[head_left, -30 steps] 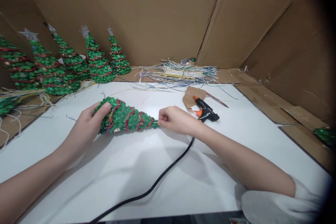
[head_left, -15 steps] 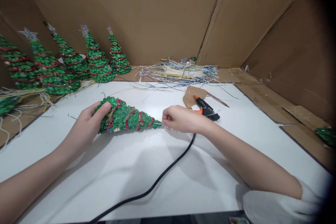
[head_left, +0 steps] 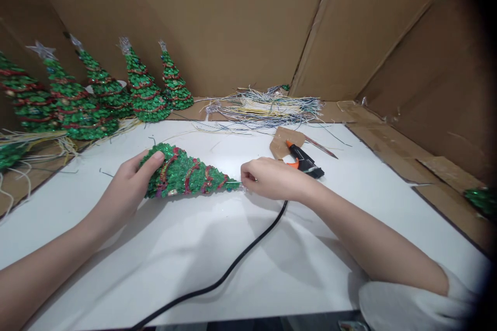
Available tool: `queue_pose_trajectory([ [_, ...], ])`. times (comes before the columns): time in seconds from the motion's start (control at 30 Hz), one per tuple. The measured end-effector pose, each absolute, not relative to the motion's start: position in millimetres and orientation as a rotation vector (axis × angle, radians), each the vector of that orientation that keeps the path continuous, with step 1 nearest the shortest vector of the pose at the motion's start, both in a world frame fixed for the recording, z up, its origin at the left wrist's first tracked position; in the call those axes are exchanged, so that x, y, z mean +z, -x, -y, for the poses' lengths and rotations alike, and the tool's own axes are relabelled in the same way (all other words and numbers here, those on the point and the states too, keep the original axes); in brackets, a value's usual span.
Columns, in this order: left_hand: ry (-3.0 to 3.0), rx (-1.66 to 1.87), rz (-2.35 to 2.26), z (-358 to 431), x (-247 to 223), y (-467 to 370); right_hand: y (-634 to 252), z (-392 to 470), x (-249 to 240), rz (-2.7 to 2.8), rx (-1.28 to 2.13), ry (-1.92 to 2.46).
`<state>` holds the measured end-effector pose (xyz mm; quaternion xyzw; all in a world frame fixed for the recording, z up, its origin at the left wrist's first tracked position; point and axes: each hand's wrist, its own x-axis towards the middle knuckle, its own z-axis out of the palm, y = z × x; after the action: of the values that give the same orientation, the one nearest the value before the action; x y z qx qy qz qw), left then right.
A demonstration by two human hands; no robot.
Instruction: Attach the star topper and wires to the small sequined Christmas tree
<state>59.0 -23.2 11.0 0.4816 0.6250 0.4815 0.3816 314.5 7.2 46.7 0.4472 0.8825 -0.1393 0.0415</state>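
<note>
A small green Christmas tree (head_left: 190, 173) with red garland lies on its side above the white table (head_left: 163, 258), its tip pointing right. My left hand (head_left: 135, 176) is wrapped around its wide base, thumb on top. At the tip, my right hand (head_left: 264, 178) is closed in a pinch, and a thin pale wire (head_left: 233, 182) runs from the tree toward its fingers. Part of a clear ornament shows just under those fingers; the rest is hidden. Behind my right hand lies a black and orange glue gun (head_left: 305, 158) on a piece of cardboard (head_left: 280, 142).
Several decorated trees (head_left: 145, 85) stand at the back left. Loose wires (head_left: 279, 106) are heaped along the back edge. A black cable (head_left: 233, 266) crosses the table in front. A pointed tool (head_left: 321, 148) lies by the glue gun. Cardboard walls (head_left: 233, 20) enclose the table.
My right hand has shifted very slightly right and down at the tree's tip. The left hand and the tree stay in place.
</note>
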Motion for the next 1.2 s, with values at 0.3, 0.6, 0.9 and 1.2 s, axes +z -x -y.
queue_pose_trajectory([
  [0.3, -1.24, 1.223, -1.585, 25, 13, -61, -303, 0, 36, -2.753, -0.375, -1.388],
  [0.6, -1.231, 1.213, -1.593, 23, 10, -58, -313, -2, 55, -2.639, -0.348, -1.322],
  [0.9, -1.215, 1.226, -1.587, 24, 10, -59, -300, 5, 37, -2.747, -0.296, -1.388],
  [1.2, -1.228, 1.219, -1.598, 26, 14, -61, -315, -1, 54, -2.623, -0.335, -1.347],
])
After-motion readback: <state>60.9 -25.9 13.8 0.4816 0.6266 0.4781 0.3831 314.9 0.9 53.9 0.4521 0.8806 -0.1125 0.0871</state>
